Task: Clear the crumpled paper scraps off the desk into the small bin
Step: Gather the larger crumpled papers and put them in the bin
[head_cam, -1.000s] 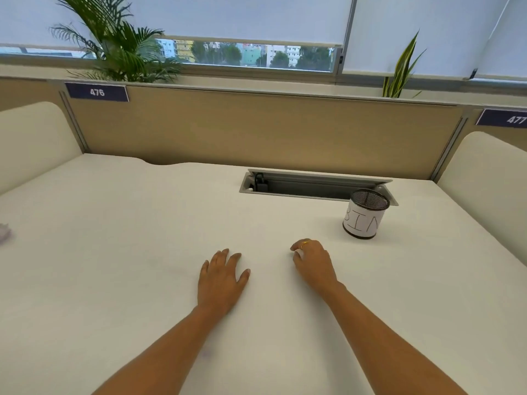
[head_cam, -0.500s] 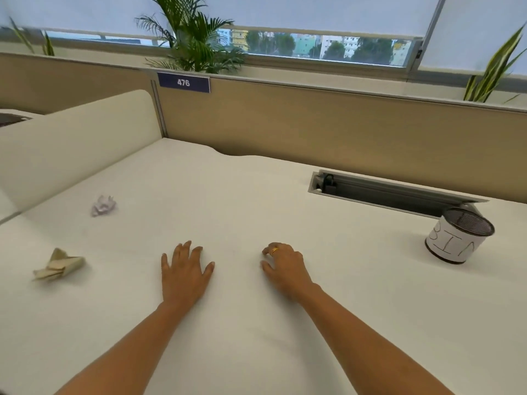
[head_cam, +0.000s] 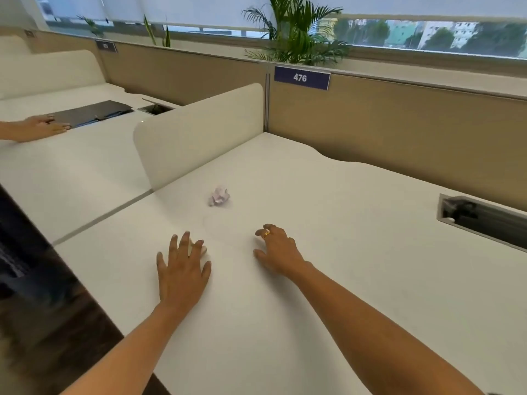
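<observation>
2 bare hands being shown, left hand [head_cam: 182, 276] and right hand [head_cam: 281, 252], both forearms being left uncovered down to the lower frame edge, 1 gold ring [head_cam: 266, 234] being worn on a finger of the right hand

white "476" on a dark blue plate [head_cam: 302, 78] at top of the tan partition [head_cam: 399, 132], second plate [head_cam: 106, 46] further left, unreadable

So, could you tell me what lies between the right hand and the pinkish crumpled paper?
Nothing: in the head view, only bare desk separates the right hand from the pinkish crumpled paper.
</observation>
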